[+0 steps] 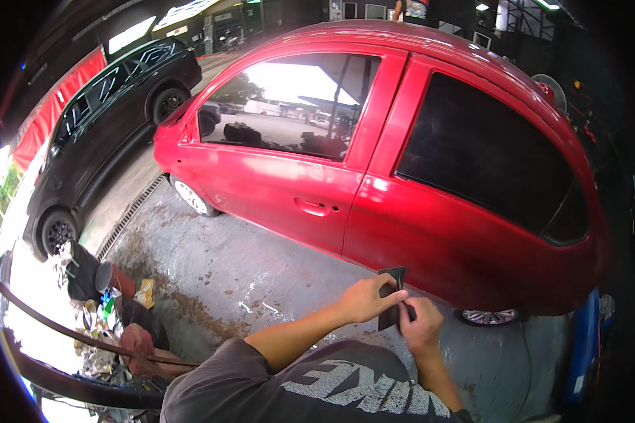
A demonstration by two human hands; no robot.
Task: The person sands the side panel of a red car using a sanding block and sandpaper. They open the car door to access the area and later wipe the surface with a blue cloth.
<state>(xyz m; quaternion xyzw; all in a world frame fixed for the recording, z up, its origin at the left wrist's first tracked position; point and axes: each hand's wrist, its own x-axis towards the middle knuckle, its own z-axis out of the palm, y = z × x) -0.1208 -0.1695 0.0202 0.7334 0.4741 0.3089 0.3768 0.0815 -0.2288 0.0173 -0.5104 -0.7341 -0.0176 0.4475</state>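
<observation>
Both hands pinch a dark sheet (391, 296) before the red car (402, 176). Left hand (365, 299) grips its upper edge, right hand (421, 326) the lower; long axis upright.

Red car (374, 176) blocks ahead (bare concrete floor (219, 261) leftward).

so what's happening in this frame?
A person stands beside a red car on wet concrete, holding a small dark flat piece in front of the rear door. The left hand pinches its upper part, the right hand grips its lower edge. A black car is parked behind, and clutter sits at the left.
</observation>
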